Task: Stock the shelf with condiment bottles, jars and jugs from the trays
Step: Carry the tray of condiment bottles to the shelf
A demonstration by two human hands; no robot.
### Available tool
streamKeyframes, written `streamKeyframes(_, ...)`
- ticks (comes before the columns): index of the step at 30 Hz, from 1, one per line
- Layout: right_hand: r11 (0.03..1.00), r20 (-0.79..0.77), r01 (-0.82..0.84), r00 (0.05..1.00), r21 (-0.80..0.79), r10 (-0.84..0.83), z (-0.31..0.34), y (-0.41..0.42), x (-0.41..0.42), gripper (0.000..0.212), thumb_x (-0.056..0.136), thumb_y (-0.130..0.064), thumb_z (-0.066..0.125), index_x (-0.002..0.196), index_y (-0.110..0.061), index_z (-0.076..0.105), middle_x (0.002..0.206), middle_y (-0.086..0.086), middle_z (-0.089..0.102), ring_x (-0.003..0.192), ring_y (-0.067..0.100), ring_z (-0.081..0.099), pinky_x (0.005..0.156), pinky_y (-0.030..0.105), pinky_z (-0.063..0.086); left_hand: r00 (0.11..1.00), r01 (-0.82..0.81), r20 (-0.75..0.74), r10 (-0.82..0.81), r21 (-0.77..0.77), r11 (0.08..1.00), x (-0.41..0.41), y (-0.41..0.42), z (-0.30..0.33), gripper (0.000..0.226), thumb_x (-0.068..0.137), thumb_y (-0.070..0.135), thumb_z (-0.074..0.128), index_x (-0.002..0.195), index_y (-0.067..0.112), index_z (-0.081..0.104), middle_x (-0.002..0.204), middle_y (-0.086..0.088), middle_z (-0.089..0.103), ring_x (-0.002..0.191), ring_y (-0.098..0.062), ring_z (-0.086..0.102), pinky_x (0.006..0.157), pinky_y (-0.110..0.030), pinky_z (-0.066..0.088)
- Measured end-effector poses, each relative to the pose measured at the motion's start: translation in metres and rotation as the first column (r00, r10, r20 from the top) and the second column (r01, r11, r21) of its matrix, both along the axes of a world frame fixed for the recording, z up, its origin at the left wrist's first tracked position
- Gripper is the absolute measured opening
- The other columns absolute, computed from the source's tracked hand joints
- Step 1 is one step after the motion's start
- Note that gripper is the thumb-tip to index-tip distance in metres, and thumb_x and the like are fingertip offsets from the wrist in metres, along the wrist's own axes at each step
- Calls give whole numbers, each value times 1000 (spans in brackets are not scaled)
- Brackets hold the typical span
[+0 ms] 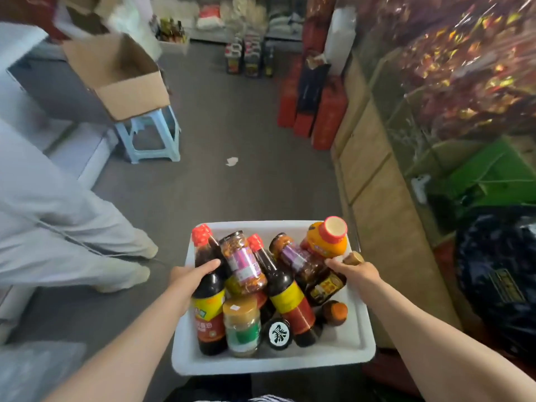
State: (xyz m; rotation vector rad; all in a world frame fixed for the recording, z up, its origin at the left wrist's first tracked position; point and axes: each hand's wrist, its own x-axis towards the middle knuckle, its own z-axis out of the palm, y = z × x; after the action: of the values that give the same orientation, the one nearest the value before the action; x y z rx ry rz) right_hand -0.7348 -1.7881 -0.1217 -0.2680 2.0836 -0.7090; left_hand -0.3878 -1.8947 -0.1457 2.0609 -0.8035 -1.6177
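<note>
Carrying the white tray [185, 353] down the aisle, I judge the task to be at an early stage: the tray is full and no item from it is on a shelf within view. My left hand [190, 278] grips the tray's left rim, thumb hooked over against a dark sauce bottle [209, 300]. My right hand [352, 271] grips the right rim beside a gold-capped bottle [329, 285]. Jars [243, 264], a second dark bottle [285, 297] and an orange jug [327, 239] lie jumbled inside the tray. The destination shelf cannot be identified here. Unloading every item remains. A second person [58, 227] stands on the left, near a stool [150, 137] bearing a cardboard box [119, 74].
</note>
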Motion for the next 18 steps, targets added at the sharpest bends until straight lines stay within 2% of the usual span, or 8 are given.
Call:
streamKeyframes(3, 1000, -32, 0, 999, 1, 0, 2, -97, -13, 63, 48, -51, 96, 91, -13, 68, 95, 5, 69, 88, 20, 65, 73, 29, 46, 999, 2, -38, -1, 16, 1000, -10, -92, -2, 78, 63, 33, 92, 124, 1, 56, 119, -18, 65, 104, -35, 63, 87, -44, 53)
streamKeyframes(5, 1000, -38, -12, 999, 0, 12, 6, -158, -22, 70, 36, -59, 94, 85, -15, 67, 91, 3, 69, 86, 19, 66, 72, 29, 48, 998, 3, -56, -3, 4, 1000, -17, -152, 5, 72, 66, 30, 91, 123, 0, 59, 120, -21, 65, 105, -35, 63, 91, -45, 52)
streamKeyframes(8, 999, -30, -32, 999, 9, 32, 24, -244, -27, 57, 56, -47, 95, 93, -12, 70, 92, 2, 66, 91, 20, 64, 74, 29, 47, 1000, 8, -17, -8, 6, 1000, -27, -235, 21, 63, 68, 31, 89, 115, 0, 61, 112, -16, 66, 101, -33, 62, 92, -42, 51)
streamKeyframes(10, 999, -13, -35, 999, 13, 35, 29, -301, -37, 55, 61, -44, 94, 97, -10, 70, 95, 3, 67, 90, 19, 63, 71, 27, 45, 1000, -7, -4, 7, -9, 1000, -37, -291, 27, 55, 71, 30, 88, 110, 3, 60, 106, -13, 62, 95, -30, 58, 88, -39, 48)
streamKeyframes(14, 997, -1, -70, 998, 9, 70, 23, -422, -59, 63, 60, -46, 93, 105, -10, 66, 104, 6, 67, 92, 20, 63, 71, 29, 45, 999, -51, 8, 51, -43, 998, -57, -401, 22, 63, 69, 31, 89, 116, 0, 60, 109, -15, 63, 99, -32, 60, 86, -39, 47)
streamKeyframes(16, 996, 28, -84, 996, -5, 84, 14, -487, -72, 63, 65, -42, 92, 109, -9, 61, 99, 4, 63, 89, 19, 61, 72, 30, 45, 997, -73, 24, 74, -28, 997, -67, -452, 16, 64, 67, 32, 90, 114, 0, 60, 106, -13, 61, 102, -33, 61, 87, -38, 48)
streamKeyframes(18, 994, 58, -107, 993, -10, 107, 6, -551, -88, 62, 68, -40, 91, 109, -9, 58, 89, 0, 58, 79, 14, 57, 72, 31, 44, 994, -106, 40, 106, 2, 994, -76, -505, 10, 79, 55, 41, 94, 114, -1, 61, 108, -13, 66, 99, -32, 64, 91, -42, 52)
